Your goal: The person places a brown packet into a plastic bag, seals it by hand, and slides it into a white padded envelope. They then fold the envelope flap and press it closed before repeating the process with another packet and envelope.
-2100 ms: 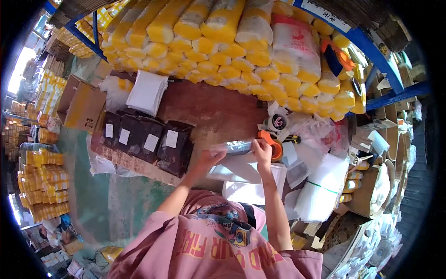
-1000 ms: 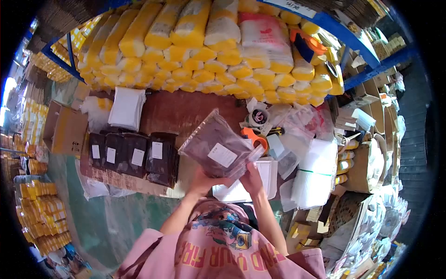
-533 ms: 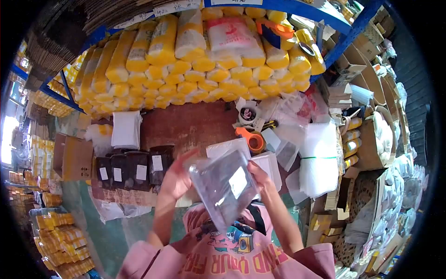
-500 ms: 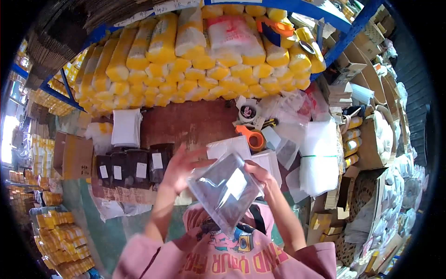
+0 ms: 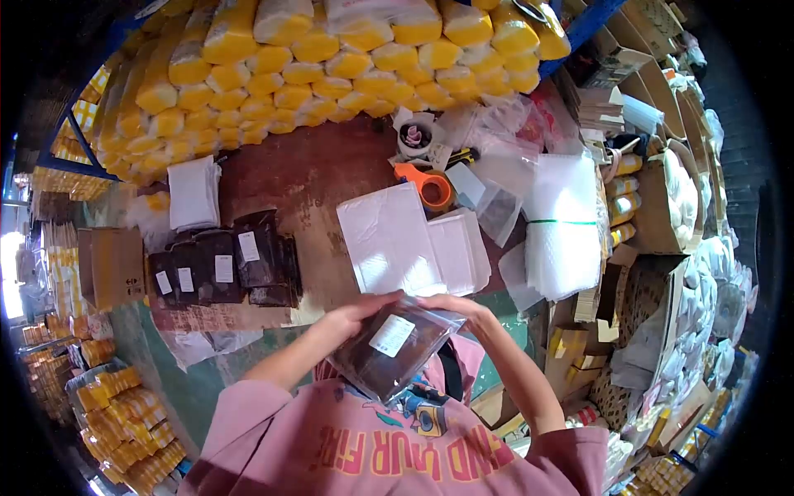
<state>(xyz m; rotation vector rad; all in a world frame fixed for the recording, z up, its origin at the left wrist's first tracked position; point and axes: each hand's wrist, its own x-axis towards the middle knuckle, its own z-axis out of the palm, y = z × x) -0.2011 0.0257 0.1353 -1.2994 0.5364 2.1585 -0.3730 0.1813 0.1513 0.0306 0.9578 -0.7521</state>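
A clear plastic bag [image 5: 393, 351] with a dark flat item and a white label inside is held close against the chest. My left hand [image 5: 360, 312] grips its upper left edge. At the upper right edge, my right hand [image 5: 453, 307] has its fingers closed on the same bag. Just beyond the hands lie white flat packs [image 5: 389, 236] on the reddish table [image 5: 285, 182]. Dark labelled packages [image 5: 219, 264] stand in a row on the table's left side.
Yellow-wrapped rolls [image 5: 289, 70] are stacked along the back. An orange tape dispenser [image 5: 430, 188], a tape roll [image 5: 415, 135] and plastic bags lie right of centre. A bubble-wrap bundle [image 5: 566, 227] stands right. A cardboard box [image 5: 112, 266] and folded white sheets [image 5: 194, 194] are left.
My left hand has come onto the bag, which was held mainly by my right hand. The bag is lower and turned slightly. The camera view has shifted, showing more of the white packs.
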